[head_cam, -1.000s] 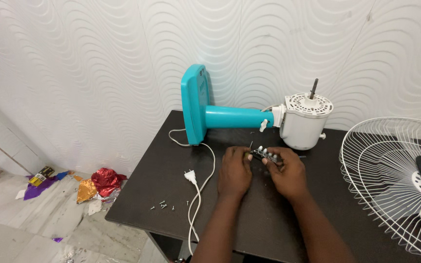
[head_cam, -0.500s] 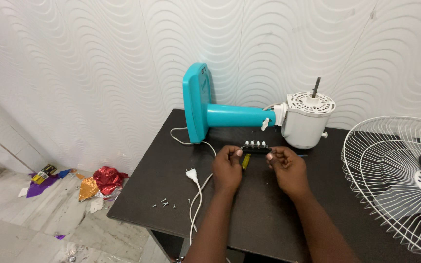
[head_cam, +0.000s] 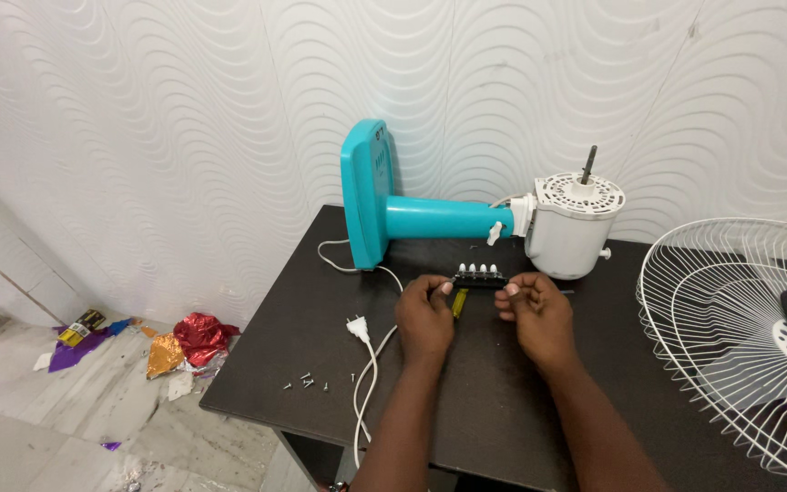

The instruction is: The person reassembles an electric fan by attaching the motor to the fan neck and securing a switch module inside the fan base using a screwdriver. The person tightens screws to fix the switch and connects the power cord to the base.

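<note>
A small black switch block with white buttons is held between both hands over the dark table. My left hand pinches its left end and also holds a yellow-handled screwdriver. My right hand grips the block's right end. Just behind lies a teal fan stand on its side, joined to a white motor housing with its shaft pointing up.
A white wire fan guard lies at the table's right. A white power cord with plug runs along the left side, with several small screws near the front left edge. Crumpled foil wrappers litter the floor.
The view has shifted slightly. My hands have moved a little apart and lifted the switch block, which now sits level between them.
</note>
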